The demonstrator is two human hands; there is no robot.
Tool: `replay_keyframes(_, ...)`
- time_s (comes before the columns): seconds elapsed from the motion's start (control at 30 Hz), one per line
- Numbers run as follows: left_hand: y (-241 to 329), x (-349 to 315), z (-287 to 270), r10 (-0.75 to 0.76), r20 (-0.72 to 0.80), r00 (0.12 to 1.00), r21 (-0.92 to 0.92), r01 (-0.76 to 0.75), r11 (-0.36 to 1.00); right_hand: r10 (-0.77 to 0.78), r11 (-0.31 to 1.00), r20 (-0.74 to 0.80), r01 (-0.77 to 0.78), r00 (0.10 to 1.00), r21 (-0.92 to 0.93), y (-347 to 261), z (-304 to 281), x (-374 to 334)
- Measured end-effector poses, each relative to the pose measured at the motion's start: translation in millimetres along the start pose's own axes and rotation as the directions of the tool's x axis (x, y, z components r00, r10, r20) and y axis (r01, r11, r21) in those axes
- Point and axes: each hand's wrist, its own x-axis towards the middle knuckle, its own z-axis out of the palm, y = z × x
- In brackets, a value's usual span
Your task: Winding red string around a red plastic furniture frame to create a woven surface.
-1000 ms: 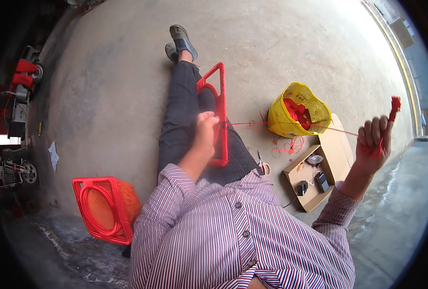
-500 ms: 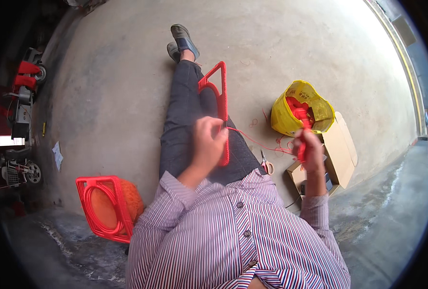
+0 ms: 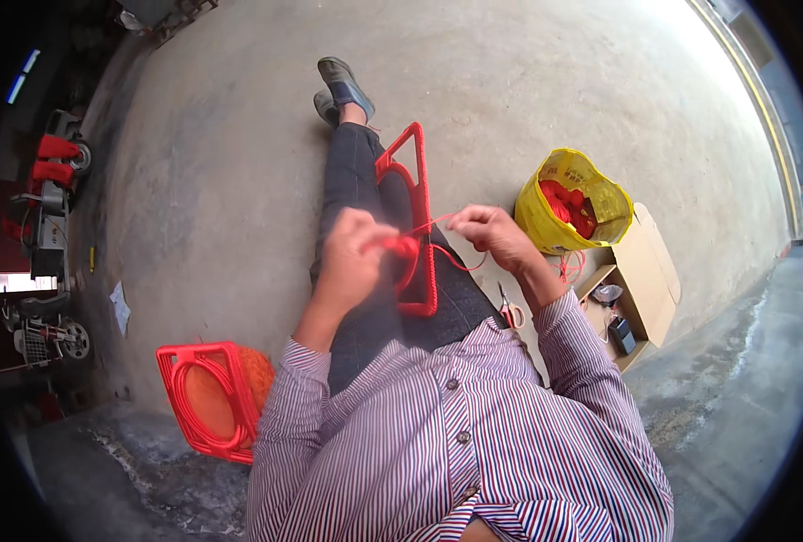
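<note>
A red plastic frame [image 3: 419, 203] lies lengthwise on my lap, along my dark trousers. My left hand [image 3: 354, 248] grips the frame's left side together with a bunch of red cord [image 3: 406, 246]. My right hand [image 3: 494, 233] is closed on the red cord just right of the frame, and a loop of cord hangs between the two hands. The cord trails off right toward a yellow bag [image 3: 571, 200] holding more red cord.
I sit on a concrete floor. A stack of red frames [image 3: 210, 397] lies at my left hip. Scissors [image 3: 510, 312] lie by my right thigh. An open cardboard box [image 3: 634, 291] with small items sits right of the bag. Machinery [image 3: 47, 190] stands at far left.
My right hand, stretched far out to the right with the cord a second ago, has swung back in to the frame. My left hand stayed on the frame.
</note>
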Motion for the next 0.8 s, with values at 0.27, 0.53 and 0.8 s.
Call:
replay_keyframes(0.27, -11.0, -3.5, 59.5, -0.133, 0.004, 0.991, 0.011, 0.133, 0.991, -0.106, 0.76, 0.223, 0.224, 0.969, -0.61, 17.2, 22.4, 7.2)
replay_keyframes(0.53, -24.8, 8.8, 64.0, -0.453, 0.586, 0.672, -0.706, 0.697, 0.122, -0.5, 0.751, -0.195, 0.534, 0.844, 0.387, -65.8, -39.9, -87.0)
replay_keyframes(0.8, -6.8, -9.9, 81.0, -0.498, 0.5, 0.709, -0.739, 0.649, 0.182, -0.412, 0.855, -0.351, 0.49, 0.841, 0.17, -71.2, -74.2, -119.1)
